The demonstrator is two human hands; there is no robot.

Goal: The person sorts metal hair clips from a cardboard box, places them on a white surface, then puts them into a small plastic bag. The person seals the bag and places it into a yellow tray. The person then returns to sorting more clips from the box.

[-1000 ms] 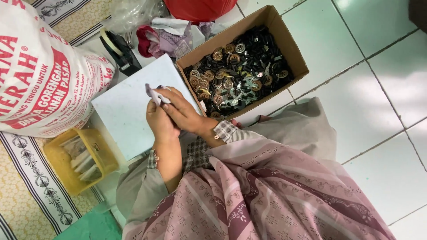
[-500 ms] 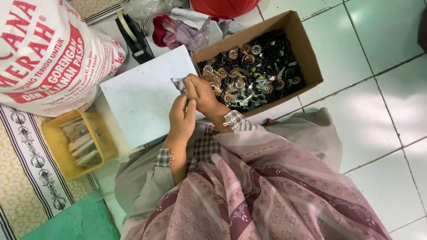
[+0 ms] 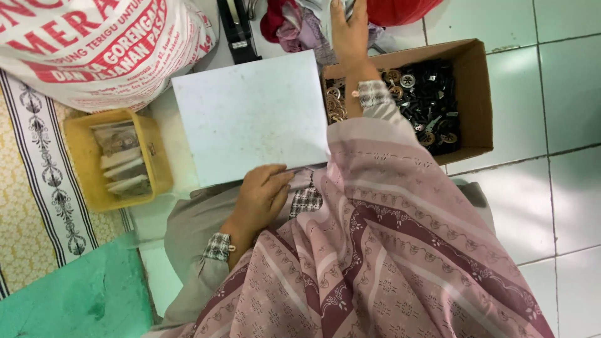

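Left hand [image 3: 261, 195] rests on the lap, fingers loosely curled, touching the near edge of the white board [image 3: 253, 116], holding nothing. Right hand [image 3: 349, 31] stretches past the box [image 3: 476, 94] of buttons into the cloth pile [image 3: 300, 28]; can't tell if it's gripping anything. A yellow tray [image 3: 87, 159] sits left of the left hand.

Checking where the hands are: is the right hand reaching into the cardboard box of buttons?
No, the right hand stretches past the cardboard box onto the cloth pile.
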